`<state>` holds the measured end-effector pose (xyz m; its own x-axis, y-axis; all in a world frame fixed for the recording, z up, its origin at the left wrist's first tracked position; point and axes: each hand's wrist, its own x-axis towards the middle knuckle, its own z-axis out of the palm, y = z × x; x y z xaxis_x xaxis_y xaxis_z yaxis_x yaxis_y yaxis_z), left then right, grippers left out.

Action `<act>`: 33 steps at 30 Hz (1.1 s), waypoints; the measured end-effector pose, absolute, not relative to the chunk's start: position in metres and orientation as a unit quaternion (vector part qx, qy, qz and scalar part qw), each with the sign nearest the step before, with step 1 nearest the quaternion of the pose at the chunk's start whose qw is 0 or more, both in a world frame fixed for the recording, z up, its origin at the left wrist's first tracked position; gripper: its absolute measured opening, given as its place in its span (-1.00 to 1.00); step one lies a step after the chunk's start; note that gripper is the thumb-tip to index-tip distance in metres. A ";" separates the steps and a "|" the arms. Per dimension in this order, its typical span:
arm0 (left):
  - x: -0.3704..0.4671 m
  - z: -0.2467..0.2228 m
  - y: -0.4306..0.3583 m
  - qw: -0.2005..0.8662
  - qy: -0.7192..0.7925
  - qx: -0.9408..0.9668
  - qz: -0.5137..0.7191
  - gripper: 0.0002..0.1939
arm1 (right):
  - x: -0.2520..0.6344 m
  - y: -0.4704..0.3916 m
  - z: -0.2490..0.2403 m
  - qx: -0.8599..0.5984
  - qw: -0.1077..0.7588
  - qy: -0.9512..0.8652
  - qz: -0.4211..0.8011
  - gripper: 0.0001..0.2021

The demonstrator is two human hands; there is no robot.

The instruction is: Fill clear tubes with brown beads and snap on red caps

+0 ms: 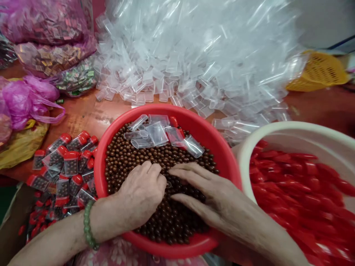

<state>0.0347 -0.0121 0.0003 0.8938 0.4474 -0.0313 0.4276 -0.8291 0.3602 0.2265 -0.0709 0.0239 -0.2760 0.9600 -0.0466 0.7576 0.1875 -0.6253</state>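
In the red basin (222,155), my left hand (142,194) curls over brown balls (120,160) (its contents I can't tell); my right hand (215,192) gapes.

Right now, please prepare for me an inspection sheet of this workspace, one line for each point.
Surface: reddish-brown table, largely covered.
Job's things: red basin of brown balls, some clear containers lying on top.
Clutter: heap of clear containers beyond the basin; red-capped containers piled left.
Hands: left hand curled, contents hidden; right hand open over the balls.
Cables: nothing seen.
Surroundings: pale tub of red pieces, yellow basket, pink bags.
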 end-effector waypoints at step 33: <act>0.015 0.023 0.002 0.608 0.319 0.724 0.061 -0.79 | 0.206 -0.068 0.012 -0.506 0.391 -0.690 0.339 -0.90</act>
